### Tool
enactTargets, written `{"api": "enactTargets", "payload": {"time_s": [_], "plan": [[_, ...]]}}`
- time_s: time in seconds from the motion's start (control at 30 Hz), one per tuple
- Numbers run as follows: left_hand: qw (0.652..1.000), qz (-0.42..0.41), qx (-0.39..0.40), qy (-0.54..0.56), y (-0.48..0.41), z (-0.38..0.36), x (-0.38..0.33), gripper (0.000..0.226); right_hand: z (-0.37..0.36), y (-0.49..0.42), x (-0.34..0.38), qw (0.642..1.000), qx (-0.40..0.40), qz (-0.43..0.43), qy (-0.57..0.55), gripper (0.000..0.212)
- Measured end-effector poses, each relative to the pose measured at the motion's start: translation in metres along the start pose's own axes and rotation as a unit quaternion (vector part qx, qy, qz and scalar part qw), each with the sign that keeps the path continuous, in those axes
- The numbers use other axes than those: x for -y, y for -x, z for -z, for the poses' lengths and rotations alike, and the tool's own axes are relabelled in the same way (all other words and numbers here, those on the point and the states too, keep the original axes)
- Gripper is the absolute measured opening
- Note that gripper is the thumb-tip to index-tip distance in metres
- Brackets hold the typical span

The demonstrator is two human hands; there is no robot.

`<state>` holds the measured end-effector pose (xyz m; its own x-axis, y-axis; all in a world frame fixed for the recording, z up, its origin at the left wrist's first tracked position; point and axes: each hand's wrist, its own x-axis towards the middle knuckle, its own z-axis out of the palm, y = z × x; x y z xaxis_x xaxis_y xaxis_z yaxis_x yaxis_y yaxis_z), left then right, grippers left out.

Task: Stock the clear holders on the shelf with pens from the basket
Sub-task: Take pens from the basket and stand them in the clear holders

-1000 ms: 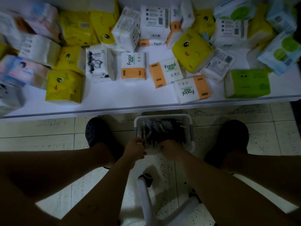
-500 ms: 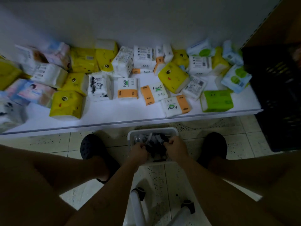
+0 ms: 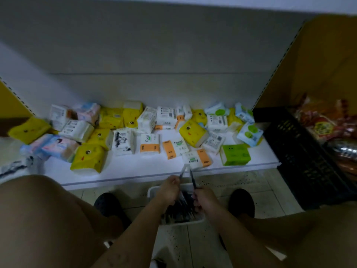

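Note:
A white basket [image 3: 153,190] of dark pens stands on the tiled floor between my feet. My left hand [image 3: 168,189] grips a pen [image 3: 182,172] that sticks up over the basket. Beside it, my right hand [image 3: 204,199] grips another dark pen [image 3: 193,179], also pointing up toward the shelf. The two pen tips nearly meet above the shelf edge. No clear holders show in this view.
A low white shelf [image 3: 146,167] carries many tissue packs in yellow, white, orange and green. A black crate [image 3: 301,157] with red packaged goods stands at the right. A white stool leg shows below my arms.
Both hands have come up out of the basket, each lifting a pen. The view has tilted upward, showing more of the shelf's back wall.

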<state>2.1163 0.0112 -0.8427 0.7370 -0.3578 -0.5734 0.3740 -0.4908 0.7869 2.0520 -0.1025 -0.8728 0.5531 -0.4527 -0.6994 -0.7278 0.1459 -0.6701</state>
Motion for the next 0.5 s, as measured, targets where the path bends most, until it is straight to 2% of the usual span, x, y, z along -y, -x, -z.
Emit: {"api": "enactTargets", "payload": {"time_s": [0.07, 0.2, 0.3, 0.4, 0.5], "plan": [[0.998, -0.021, -0.005, 0.058, 0.006, 0.001, -0.022, 0.026, 0.003, 0.009, 0.017, 0.998, -0.036, 0.040, -0.016, 0.024], [0.993, -0.057, -0.001, 0.103, 0.014, 0.004, -0.073, 0.021, 0.023, 0.032, 0.058, 0.975, -0.091, 0.203, -0.019, 0.022], [0.987, -0.152, -0.017, 0.056, 0.021, 0.010, -0.110, 0.023, 0.040, 0.051, 0.090, 0.955, -0.078, 0.280, -0.051, 0.024], [0.961, -0.275, -0.030, 0.002, 0.035, 0.016, -0.147, 0.024, 0.056, 0.068, 0.120, 0.940, -0.058, 0.322, -0.096, 0.022], [0.935, -0.353, -0.011, 0.025, 0.055, 0.022, -0.185, 0.016, 0.070, 0.090, 0.148, 0.922, -0.055, 0.373, -0.094, 0.016]]}}
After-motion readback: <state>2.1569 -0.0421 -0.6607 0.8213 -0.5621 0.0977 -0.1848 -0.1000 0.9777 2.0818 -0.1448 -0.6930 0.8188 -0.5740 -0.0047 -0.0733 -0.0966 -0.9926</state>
